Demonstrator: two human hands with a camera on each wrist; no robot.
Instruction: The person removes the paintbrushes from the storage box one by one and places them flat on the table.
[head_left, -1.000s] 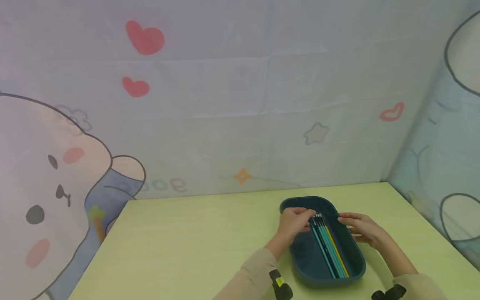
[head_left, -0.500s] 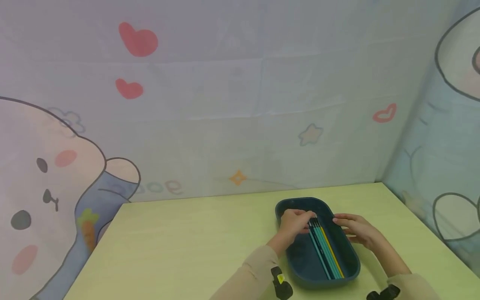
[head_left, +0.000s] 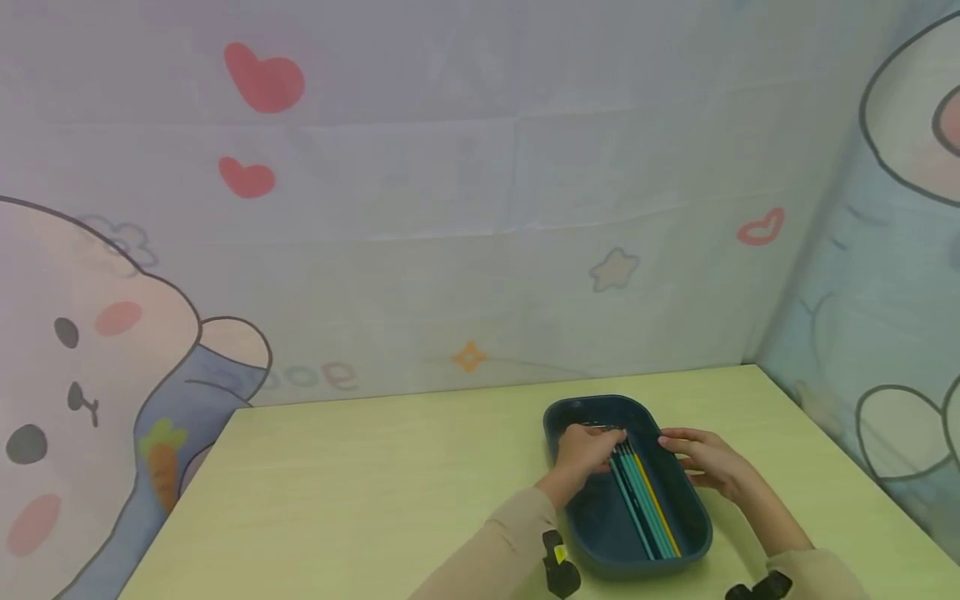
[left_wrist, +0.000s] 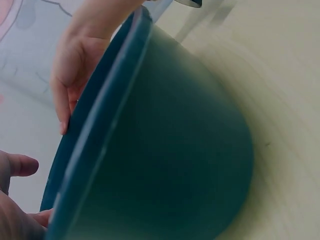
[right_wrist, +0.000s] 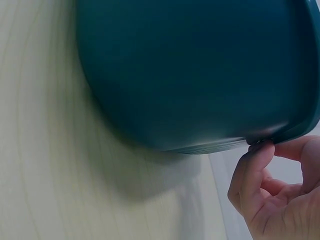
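In the head view a dark teal tray (head_left: 594, 525) stands on the table at right of centre. Lengthwise inside it lie several pencils (head_left: 647, 500), mostly green, with a yellow one on the right side. My left hand (head_left: 583, 457) reaches over the tray's left side, its fingertips at the far ends of the pencils; whether they pinch one is hidden. At the right rim, my right hand (head_left: 716, 465) holds the tray. The right wrist view shows the right hand's fingers (right_wrist: 257, 172) on the rim. In the left wrist view the tray wall (left_wrist: 175, 130) covers the pencils.
The pale yellow table (head_left: 360, 492) stretches left of the tray. A printed cloth backdrop (head_left: 420, 183) rises behind the table's far edge, and another cloth stands along the right side. Dark wrist cameras (head_left: 561, 571) sit near both sleeves.
The head view has turned slightly right, so everything appears shifted left. Both hands keep almost the same places on the tray, with the left fingers moving slightly at the pencil ends.
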